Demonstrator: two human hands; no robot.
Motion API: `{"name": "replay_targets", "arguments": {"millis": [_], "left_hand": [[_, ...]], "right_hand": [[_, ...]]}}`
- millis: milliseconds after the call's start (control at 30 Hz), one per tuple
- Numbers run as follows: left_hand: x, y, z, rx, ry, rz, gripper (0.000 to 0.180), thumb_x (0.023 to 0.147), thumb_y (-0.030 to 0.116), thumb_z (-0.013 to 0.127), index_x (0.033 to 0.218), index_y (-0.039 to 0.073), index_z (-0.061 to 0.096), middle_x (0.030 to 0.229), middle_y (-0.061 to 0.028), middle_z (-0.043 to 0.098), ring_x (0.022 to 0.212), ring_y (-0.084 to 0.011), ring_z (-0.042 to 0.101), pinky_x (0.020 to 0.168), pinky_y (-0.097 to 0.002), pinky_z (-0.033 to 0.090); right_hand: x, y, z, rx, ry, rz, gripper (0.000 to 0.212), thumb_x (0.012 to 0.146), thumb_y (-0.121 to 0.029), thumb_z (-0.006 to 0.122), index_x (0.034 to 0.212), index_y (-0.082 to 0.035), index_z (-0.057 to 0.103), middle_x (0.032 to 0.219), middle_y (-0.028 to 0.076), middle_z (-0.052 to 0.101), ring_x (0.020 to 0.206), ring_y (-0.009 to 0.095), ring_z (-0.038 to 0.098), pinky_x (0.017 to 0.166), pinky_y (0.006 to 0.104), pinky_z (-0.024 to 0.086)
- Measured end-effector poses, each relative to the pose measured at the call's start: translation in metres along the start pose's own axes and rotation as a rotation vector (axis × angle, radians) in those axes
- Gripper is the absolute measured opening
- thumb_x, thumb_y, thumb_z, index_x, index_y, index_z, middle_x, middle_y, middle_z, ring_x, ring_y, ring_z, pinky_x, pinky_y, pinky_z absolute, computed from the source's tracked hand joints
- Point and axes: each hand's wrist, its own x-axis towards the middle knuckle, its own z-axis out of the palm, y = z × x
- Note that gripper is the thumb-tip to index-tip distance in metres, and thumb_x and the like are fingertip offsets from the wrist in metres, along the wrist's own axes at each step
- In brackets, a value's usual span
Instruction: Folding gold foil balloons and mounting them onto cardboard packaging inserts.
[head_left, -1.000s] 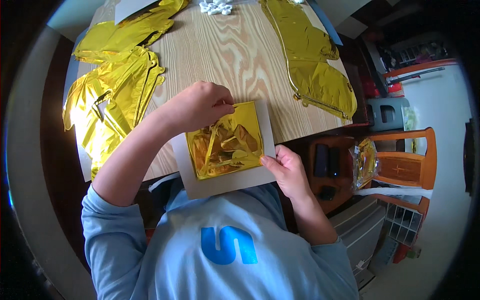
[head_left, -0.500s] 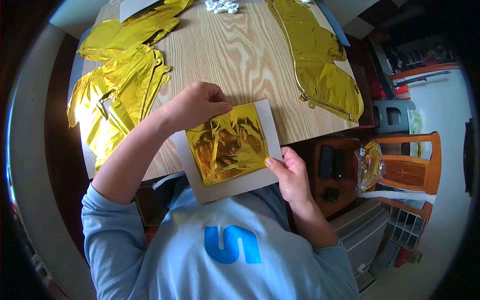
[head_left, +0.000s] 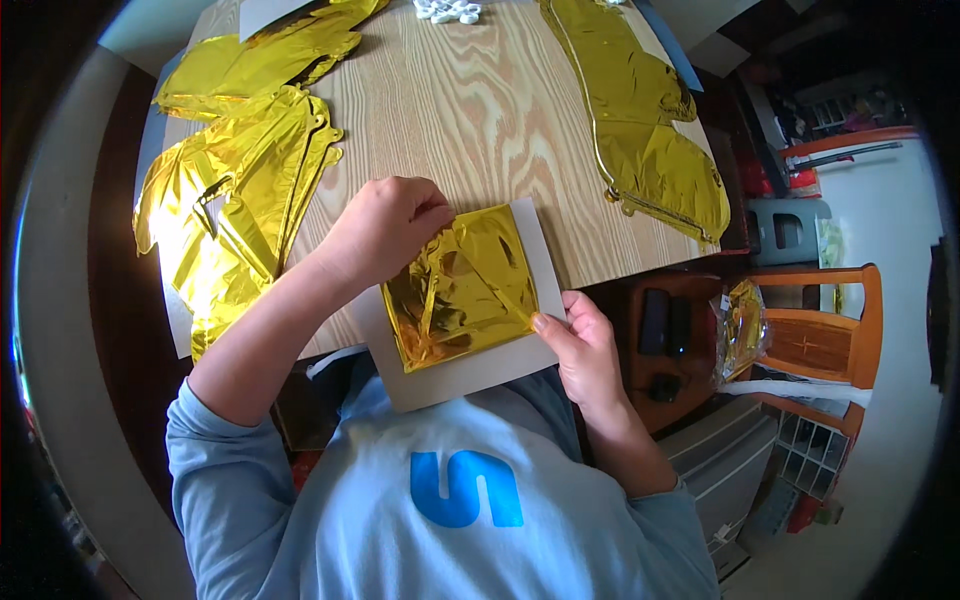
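A square of folded gold foil balloon point(head_left: 470, 290) lies on a pale grey card point(head_left: 470, 385) at the table's near edge, partly over my lap. My left hand point(head_left: 385, 235) is closed at the foil's upper left corner, its fingertips pinched there and partly hidden behind the knuckles. At the lower right, my right hand point(head_left: 585, 350) grips the card's edge. Its thumb presses on top, at the foil's right corner, with the other fingers behind the card. Creases and bright reflections run across the foil.
Flat gold foil balloons point(head_left: 240, 170) with small tabs cover the table's left side. Another long gold foil balloon point(head_left: 650, 140) lies along the right. White flower-like pieces point(head_left: 447, 10) sit at the far edge. A wooden chair point(head_left: 815, 345) holding a clear bag of gold foil point(head_left: 742, 325) stands to the right.
My left hand has shifted slightly toward me and left at the foil's corner. The foil's surface looks smoother, with different reflections. My right hand keeps its grip on the card.
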Motion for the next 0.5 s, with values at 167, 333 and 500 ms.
{"name": "replay_targets", "arguments": {"millis": [167, 333, 500], "left_hand": [[0.004, -0.011, 0.003, -0.126, -0.036, -0.035, 0.024, 0.099, 0.021, 0.066, 0.098, -0.003, 0.072, 0.072, -0.0019, 0.066, 0.059, -0.0086, 0.058, 0.056, -0.0269, 0.049], [0.001, -0.003, -0.007, -0.210, -0.152, -0.101, 0.023, 0.100, 0.019, 0.066, 0.105, -0.003, 0.070, 0.073, -0.0002, 0.065, 0.063, -0.0056, 0.057, 0.056, -0.0247, 0.048], [0.003, -0.023, 0.005, -0.204, -0.097, 0.020, 0.021, 0.101, 0.016, 0.065, 0.107, -0.003, 0.069, 0.073, 0.0011, 0.065, 0.058, -0.0029, 0.053, 0.051, -0.0226, 0.043]], "right_hand": [[-0.005, 0.001, 0.004, -0.009, 0.053, -0.060, 0.019, 0.098, 0.001, 0.060, 0.117, 0.003, 0.056, 0.109, 0.007, 0.067, 0.096, 0.008, 0.063, 0.088, 0.0257, 0.052], [-0.005, 0.003, 0.005, -0.025, 0.075, -0.071, 0.021, 0.099, 0.001, 0.060, 0.119, 0.003, 0.055, 0.110, 0.008, 0.067, 0.098, 0.010, 0.064, 0.090, 0.0268, 0.052], [-0.007, 0.011, 0.006, 0.014, 0.072, -0.079, 0.022, 0.099, 0.001, 0.060, 0.120, 0.003, 0.054, 0.111, 0.008, 0.067, 0.098, 0.010, 0.064, 0.090, 0.0271, 0.052]]}}
